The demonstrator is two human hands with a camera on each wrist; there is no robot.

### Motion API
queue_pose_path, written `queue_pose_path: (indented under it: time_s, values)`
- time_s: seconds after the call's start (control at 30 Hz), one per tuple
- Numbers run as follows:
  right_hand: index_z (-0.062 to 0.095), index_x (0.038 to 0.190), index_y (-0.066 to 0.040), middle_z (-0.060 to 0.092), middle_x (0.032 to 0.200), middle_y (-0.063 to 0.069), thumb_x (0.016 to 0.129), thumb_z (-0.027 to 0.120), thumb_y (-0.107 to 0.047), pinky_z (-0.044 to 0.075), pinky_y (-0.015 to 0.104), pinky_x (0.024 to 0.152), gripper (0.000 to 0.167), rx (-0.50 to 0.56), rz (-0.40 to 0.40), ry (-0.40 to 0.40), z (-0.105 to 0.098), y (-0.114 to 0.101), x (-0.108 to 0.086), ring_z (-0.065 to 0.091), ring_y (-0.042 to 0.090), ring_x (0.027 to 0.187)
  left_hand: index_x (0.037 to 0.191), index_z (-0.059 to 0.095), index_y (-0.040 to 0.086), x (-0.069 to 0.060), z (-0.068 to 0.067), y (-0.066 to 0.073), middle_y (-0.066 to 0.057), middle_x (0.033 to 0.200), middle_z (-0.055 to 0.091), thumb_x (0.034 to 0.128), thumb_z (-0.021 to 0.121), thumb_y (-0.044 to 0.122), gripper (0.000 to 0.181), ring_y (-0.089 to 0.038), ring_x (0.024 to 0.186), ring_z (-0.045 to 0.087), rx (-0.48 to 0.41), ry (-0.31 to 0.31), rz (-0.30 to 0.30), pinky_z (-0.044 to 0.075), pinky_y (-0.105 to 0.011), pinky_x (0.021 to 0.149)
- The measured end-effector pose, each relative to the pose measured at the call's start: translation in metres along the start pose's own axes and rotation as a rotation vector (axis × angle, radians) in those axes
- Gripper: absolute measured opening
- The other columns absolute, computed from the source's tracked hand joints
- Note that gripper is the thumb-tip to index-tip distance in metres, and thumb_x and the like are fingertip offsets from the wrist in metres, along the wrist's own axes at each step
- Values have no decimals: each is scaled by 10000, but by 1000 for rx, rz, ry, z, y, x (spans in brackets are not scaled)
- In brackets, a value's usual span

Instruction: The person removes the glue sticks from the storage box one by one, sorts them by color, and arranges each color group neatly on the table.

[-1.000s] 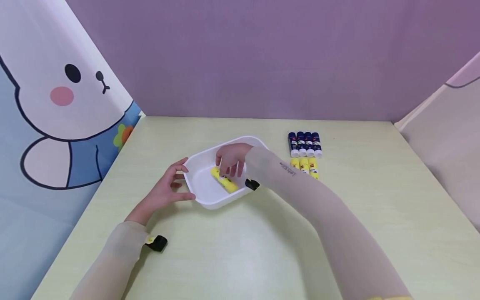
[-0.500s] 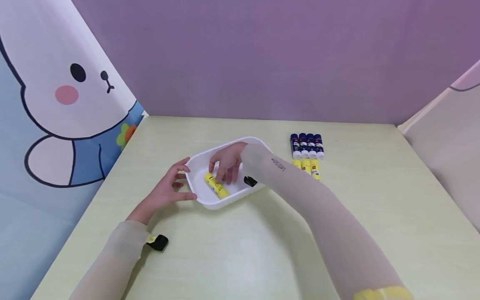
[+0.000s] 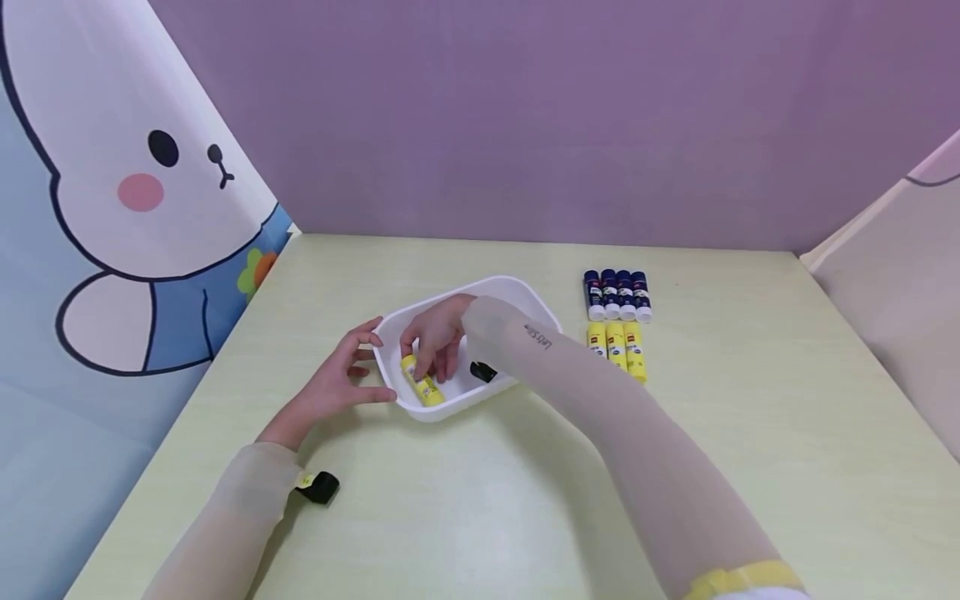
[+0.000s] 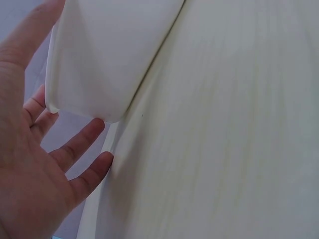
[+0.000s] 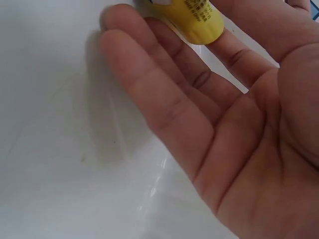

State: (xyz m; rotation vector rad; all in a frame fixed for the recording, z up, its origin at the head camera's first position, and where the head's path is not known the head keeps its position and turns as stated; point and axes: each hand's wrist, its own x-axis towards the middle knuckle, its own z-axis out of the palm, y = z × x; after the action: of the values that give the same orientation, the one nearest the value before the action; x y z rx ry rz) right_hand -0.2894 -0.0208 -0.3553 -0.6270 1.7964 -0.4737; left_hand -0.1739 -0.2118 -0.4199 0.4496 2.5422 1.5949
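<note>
Inside the white plastic tray (image 3: 525,302), at its left end, lies a yellow glue stick (image 3: 422,385). My right hand (image 3: 437,337) reaches in from above and pinches it between thumb and fingers. In the right wrist view, one end of the glue stick (image 5: 199,22) shows between the thumb side and the fingers of the right hand (image 5: 214,114); the rest is cut off. My left hand (image 3: 337,371) holds the tray's left end, thumb at the near corner and fingers at the far one. In the left wrist view, fingertips touch the tray (image 4: 99,59).
To the right of the tray, on the pale table (image 3: 465,517), lies a row of several dark blue glue sticks (image 3: 617,294). Just in front of it are three yellow glue sticks (image 3: 617,350), partly behind the right sleeve (image 3: 622,400). A purple wall (image 3: 525,125) closes the back.
The right hand has moved left inside the tray, and the yellow glue stick has shifted left to the tray's end. The left hand stays on the tray.
</note>
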Motion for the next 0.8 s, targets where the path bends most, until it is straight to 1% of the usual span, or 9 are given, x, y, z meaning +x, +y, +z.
queue_pose_path:
  time_s: [0.1,0.27,0.4,0.47,0.53,0.6,0.7,0.8]
  values:
    - [575,1101,-105,689,909,116,924,722,-141,575,342,759,233,9,-7,38,0,2,0,682,220,755,1259,385,32,0,1,0,-85,1642,179,802,835,64,642,-406,1251,493,2,0,-3,383,-532,970]
    - [566,993,-76,698,901,116,926,722,-153,573,345,764,186,43,-77,109,-2,6,0,667,210,715,1251,382,28,1,1,-1,-80,1642,182,798,839,67,644,-409,1256,486,6,-1,1,388,-532,966]
    - [565,890,-58,693,897,105,912,740,-148,577,342,744,197,65,-125,153,-3,8,-1,672,213,703,1254,378,26,1,0,-1,-78,1642,182,796,841,69,652,-409,1255,486,6,-2,4,388,-528,962]
    - [563,872,-49,688,890,108,900,750,-131,580,345,732,206,74,-138,172,-4,8,-2,673,221,697,1259,377,25,1,0,-1,-75,1642,180,797,840,70,655,-406,1253,488,4,-2,4,385,-526,962]
    - [566,900,-37,683,899,114,893,755,-113,581,348,733,204,86,-144,180,-5,9,-2,674,229,700,1260,378,23,1,0,-1,-74,1642,180,797,839,68,656,-404,1248,490,0,-1,3,380,-525,962]
    - [566,973,-28,678,929,124,889,756,-103,581,349,736,221,88,-139,179,-6,9,-4,679,236,714,1259,381,21,1,0,-1,-76,1642,180,795,841,67,654,-405,1247,491,-4,-1,2,378,-528,965]
    - [557,1117,-26,665,988,136,890,750,-100,580,344,747,307,73,-130,178,-8,11,-8,686,236,743,1256,387,27,1,0,-1,-76,1642,181,795,843,77,650,-403,1248,492,-1,2,-6,380,-533,973]
    - [558,1226,-34,662,1030,142,895,744,-107,578,332,757,387,30,-123,183,-11,13,-14,693,223,769,1253,391,31,1,1,-1,-74,1643,181,792,847,82,651,-402,1246,496,0,3,-9,382,-540,977]
